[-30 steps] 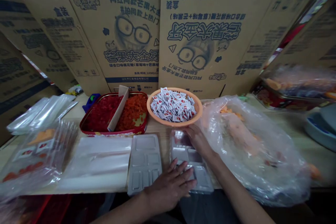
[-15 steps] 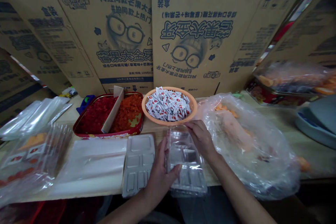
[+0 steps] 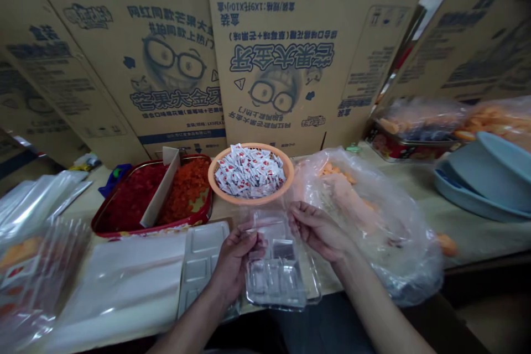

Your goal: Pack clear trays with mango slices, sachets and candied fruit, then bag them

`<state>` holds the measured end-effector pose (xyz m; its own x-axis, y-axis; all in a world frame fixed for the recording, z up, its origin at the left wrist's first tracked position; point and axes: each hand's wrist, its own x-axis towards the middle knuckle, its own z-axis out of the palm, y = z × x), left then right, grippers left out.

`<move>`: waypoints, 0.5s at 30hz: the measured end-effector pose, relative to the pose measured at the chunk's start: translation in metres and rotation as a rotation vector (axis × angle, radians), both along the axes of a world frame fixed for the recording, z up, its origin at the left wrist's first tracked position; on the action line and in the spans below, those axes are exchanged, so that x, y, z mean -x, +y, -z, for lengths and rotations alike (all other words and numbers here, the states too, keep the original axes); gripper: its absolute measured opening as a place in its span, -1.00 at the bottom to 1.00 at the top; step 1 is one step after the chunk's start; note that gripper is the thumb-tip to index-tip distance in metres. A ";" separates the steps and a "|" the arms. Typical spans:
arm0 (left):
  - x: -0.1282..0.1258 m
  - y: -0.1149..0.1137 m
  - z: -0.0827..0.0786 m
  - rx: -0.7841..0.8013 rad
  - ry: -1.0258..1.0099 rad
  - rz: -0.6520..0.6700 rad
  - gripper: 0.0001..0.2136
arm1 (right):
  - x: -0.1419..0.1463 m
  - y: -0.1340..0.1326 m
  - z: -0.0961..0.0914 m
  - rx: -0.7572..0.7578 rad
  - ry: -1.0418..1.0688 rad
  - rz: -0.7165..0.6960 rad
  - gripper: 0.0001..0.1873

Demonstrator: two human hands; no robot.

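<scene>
A clear plastic compartment tray (image 3: 271, 282) lies in front of me, with clear plastic stacked or layered beneath its right side. My left hand (image 3: 236, 257) is closed on its upper left edge, thumb on top. At the upper right, my right hand (image 3: 319, 229) pinches the thin clear plastic by its edge; where this meets the tray is hard to make out. Left of my left hand, partly behind it, is a greyish compartment tray (image 3: 203, 249). Just beyond both hands stands an orange bowl (image 3: 213, 185) heaped with small white sachets (image 3: 251, 171) printed in red.
Left of the bowl, a red tin (image 3: 151, 227) holds red and orange bits, split by a cardboard strip (image 3: 161, 188). White sheets (image 3: 124, 282) and clear bags (image 3: 29, 287) lie left. A large clear bag (image 3: 385, 254) and blue basins (image 3: 477, 182) lie right. Cardboard boxes (image 3: 274, 16) stand behind.
My left hand has moved up along the tray's left side and now pinches its edge. My right hand still pinches plastic at the upper right. The view has shifted to the right.
</scene>
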<state>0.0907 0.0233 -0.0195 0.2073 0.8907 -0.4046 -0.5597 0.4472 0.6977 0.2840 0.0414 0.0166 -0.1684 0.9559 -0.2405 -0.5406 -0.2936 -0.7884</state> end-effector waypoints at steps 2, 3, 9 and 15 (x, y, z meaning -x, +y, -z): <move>-0.001 0.002 0.000 0.043 -0.016 0.010 -0.70 | 0.004 -0.005 0.000 0.027 0.104 -0.026 -0.76; -0.001 0.003 0.000 0.060 -0.032 0.022 -0.71 | 0.005 -0.007 0.000 0.038 0.144 -0.027 -0.75; -0.003 0.004 -0.002 0.100 0.005 0.031 -0.70 | -0.023 0.007 0.005 -0.148 -0.109 0.310 -0.69; -0.001 0.003 -0.004 0.044 0.097 0.062 -0.73 | -0.112 0.033 0.023 0.029 -1.679 0.694 -0.69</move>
<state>0.0921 0.0267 -0.0157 0.2193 0.8585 -0.4636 -0.4608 0.5099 0.7264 0.3958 0.0741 -0.0060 0.6264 0.7321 0.2677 0.7179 -0.4079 -0.5641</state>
